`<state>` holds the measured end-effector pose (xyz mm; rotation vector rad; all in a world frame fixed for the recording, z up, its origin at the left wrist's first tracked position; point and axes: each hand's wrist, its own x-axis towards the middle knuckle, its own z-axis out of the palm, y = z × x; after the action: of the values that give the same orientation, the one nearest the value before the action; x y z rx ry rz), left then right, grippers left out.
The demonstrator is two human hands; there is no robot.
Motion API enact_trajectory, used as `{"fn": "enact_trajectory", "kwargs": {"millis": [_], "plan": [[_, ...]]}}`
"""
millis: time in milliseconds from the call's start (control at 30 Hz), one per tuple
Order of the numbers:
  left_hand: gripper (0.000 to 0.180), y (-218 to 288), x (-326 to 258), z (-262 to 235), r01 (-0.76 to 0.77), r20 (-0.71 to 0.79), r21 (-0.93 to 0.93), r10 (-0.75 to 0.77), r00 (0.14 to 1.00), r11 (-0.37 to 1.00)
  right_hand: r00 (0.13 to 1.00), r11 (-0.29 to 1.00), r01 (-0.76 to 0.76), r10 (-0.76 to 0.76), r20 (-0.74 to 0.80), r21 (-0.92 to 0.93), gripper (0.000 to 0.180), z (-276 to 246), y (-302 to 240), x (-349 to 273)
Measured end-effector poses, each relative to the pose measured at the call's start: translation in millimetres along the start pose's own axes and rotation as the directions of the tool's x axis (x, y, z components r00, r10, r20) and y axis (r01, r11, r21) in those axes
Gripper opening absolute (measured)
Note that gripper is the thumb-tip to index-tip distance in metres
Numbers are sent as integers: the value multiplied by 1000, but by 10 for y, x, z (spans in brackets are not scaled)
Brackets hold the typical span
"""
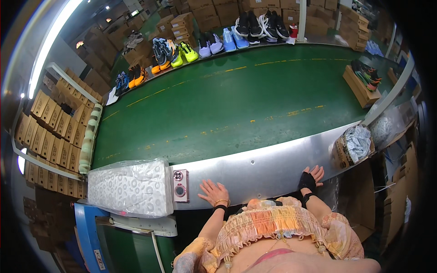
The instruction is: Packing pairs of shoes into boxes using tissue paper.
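Observation:
My left hand lies flat, fingers spread, on the shiny metal edge of a wide green conveyor belt. My right hand, in a black wrist wrap, rests open on the same metal edge further right. Neither hand holds anything. A phone in a pink case lies on the metal edge just left of my left hand. A wrapped stack of white patterned paper sits beside the phone.
Several colourful sports shoes line the far rim of the belt. An open shoebox with shoes rides on the belt at right. Folded cardboard boxes fill shelves at left. A box of crumpled paper stands at right.

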<state>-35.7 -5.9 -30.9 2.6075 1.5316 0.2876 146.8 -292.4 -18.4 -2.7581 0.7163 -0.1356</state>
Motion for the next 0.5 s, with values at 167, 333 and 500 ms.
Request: {"fn": "enact_trajectory", "kwargs": {"millis": [167,333,500], "plan": [[49,5,3,-10,1,10,-1,-1,1000,1000,1000,1000,0,0,3,2,50,-20,-13,-5],[49,-5,7,9,-1,6,2,1,1000,1000,1000,1000,-5,5,7,-9,49,-36,-27,-8],[49,-13,7,32,-5,2,23,5,1000,1000,999,1000,-15,15,31,-11,50,-16,-17,12]]}}
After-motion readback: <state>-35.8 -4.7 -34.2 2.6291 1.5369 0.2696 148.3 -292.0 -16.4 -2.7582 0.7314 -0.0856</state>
